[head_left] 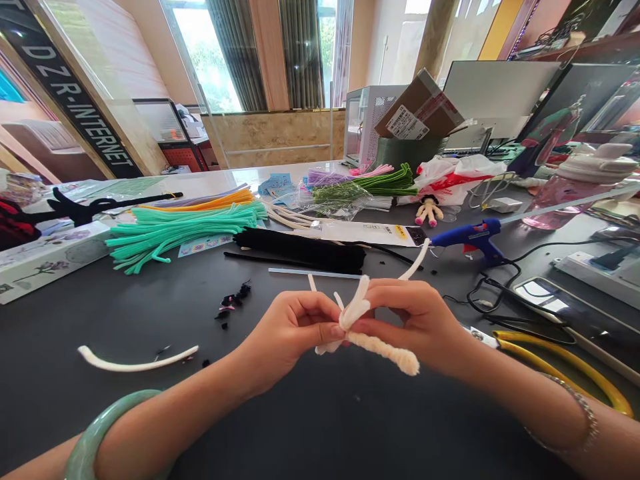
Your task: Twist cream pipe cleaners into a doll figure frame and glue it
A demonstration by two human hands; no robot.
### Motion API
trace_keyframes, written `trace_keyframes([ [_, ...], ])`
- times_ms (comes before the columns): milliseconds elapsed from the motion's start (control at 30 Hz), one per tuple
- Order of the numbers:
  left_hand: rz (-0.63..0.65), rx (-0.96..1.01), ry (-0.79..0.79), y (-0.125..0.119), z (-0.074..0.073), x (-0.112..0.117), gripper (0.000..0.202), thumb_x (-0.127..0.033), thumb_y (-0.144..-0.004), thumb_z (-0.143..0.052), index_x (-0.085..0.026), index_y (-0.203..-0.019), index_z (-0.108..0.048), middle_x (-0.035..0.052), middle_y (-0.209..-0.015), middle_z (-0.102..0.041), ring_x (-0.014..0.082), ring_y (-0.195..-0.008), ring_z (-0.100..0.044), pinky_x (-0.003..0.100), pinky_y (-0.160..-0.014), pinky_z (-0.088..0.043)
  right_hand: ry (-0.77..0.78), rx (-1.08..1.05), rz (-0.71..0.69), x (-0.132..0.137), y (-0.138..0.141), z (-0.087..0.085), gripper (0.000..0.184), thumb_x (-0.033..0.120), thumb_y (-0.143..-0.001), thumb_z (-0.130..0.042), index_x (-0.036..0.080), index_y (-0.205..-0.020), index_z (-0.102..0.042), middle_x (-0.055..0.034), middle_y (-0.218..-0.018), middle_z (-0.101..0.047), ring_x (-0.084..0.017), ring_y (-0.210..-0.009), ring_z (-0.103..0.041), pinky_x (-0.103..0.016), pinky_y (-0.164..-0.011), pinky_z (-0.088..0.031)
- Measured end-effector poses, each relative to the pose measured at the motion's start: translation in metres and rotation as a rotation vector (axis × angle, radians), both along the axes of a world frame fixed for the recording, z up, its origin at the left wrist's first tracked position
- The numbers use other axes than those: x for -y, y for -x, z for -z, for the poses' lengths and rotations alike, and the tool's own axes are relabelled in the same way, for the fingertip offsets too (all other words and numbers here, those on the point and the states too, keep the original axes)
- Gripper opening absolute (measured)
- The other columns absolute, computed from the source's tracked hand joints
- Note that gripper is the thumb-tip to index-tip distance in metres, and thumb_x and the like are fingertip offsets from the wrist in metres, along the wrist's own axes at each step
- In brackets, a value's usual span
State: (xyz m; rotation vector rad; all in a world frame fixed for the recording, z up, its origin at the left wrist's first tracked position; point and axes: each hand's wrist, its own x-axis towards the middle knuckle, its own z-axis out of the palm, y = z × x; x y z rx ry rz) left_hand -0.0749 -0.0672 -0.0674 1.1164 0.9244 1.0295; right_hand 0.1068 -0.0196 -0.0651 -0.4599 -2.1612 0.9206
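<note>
My left hand (293,337) and my right hand (415,320) pinch a cream chenille pipe cleaner figure (383,351) between them above the dark table. It has a thick twisted body and several looped or loose ends, partly hidden by my fingers. A separate cream pipe cleaner (135,363) lies on the table to my left. Small black scraps (233,300) sit beyond my left hand. A black pipe cleaner bundle (300,250) lies beyond both hands, with a clear glue stick (315,273) just in front of it.
A blue hot glue gun (470,240) and its cord lie to the right, near yellow-handled pliers (565,363). Teal and orange pipe cleaner bundles (180,230) lie at the back left. Further back stand a small pipe cleaner doll (429,211) and a pink bottle (570,200).
</note>
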Motion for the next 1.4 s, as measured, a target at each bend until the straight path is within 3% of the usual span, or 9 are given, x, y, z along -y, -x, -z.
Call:
trace_keyframes([
  [267,-0.071,-0.087,-0.033,-0.003,-0.004,0.004,0.025,-0.027,-0.061,-0.079,-0.013,-0.068,-0.060,-0.0021,-0.062,-0.060,0.0096,-0.058,-0.054,0.023,-0.056,-0.041,0.083,-0.017,0.048,0.000,0.004,0.003,0.011,0.020,-0.081,-0.061,0.017,-0.071,-0.067,-0.0003,-0.065,-0.061,-0.010,-0.059,-0.052,-0.023,-0.056,-0.043],
  [500,0.022,-0.025,-0.177,0.000,-0.001,0.002,0.032,-0.019,-0.073,-0.069,-0.022,-0.097,-0.048,-0.0042,-0.075,-0.050,0.0083,-0.064,-0.050,0.020,-0.055,-0.042,0.291,-0.069,0.030,0.001,0.008,0.004,0.006,0.018,-0.076,-0.065,0.017,-0.070,-0.066,0.0003,-0.068,-0.064,-0.010,-0.060,-0.055,-0.022,-0.054,-0.045],
  [800,0.118,-0.213,-0.398,0.004,-0.002,0.004,0.006,-0.015,-0.084,-0.054,-0.020,-0.088,-0.054,0.0029,-0.101,-0.047,0.0085,-0.071,-0.046,0.023,-0.062,-0.044,0.459,-0.114,0.000,0.001,0.011,0.008,0.012,0.027,-0.070,-0.072,0.016,-0.068,-0.068,0.0002,-0.064,-0.065,-0.010,-0.055,-0.056,-0.021,-0.051,-0.046],
  [900,0.085,-0.302,-0.408,0.005,-0.002,0.003,0.013,-0.011,-0.083,-0.053,-0.016,-0.083,-0.064,0.0043,-0.102,-0.048,0.0071,-0.067,-0.045,0.022,-0.060,-0.044,0.473,-0.111,0.009,0.000,0.011,0.008,0.017,0.031,-0.068,-0.074,0.017,-0.064,-0.067,0.0000,-0.063,-0.065,-0.010,-0.056,-0.056,-0.021,-0.050,-0.046],
  [1000,0.036,-0.278,-0.461,0.005,-0.001,0.001,0.021,-0.006,-0.081,-0.054,-0.018,-0.090,-0.070,0.0042,-0.098,-0.053,0.0094,-0.072,-0.049,0.023,-0.063,-0.045,0.524,-0.121,0.067,0.000,0.011,0.010,0.017,0.031,-0.066,-0.075,0.016,-0.063,-0.066,0.0004,-0.061,-0.064,-0.010,-0.054,-0.056,-0.021,-0.050,-0.045],
  [1133,0.000,-0.219,-0.509,0.004,0.003,0.000,0.027,-0.003,-0.078,-0.058,-0.022,-0.092,-0.072,0.0034,-0.093,-0.057,0.0117,-0.078,-0.053,0.024,-0.066,-0.046,0.635,-0.126,0.079,0.001,0.012,0.012,0.018,0.026,-0.059,-0.080,0.016,-0.061,-0.065,0.0029,-0.054,-0.060,-0.007,-0.048,-0.051,-0.018,-0.045,-0.039],
  [1400,-0.105,-0.166,-0.533,0.006,0.007,0.000,0.027,-0.003,-0.075,-0.063,-0.024,-0.089,-0.074,0.0026,-0.090,-0.061,0.0122,-0.077,-0.055,0.023,-0.065,-0.048,0.655,-0.058,0.032,0.002,0.010,0.005,0.006,0.019,-0.064,-0.073,0.015,-0.066,-0.069,0.0034,-0.052,-0.059,-0.006,-0.047,-0.050,-0.017,-0.043,-0.037],
])
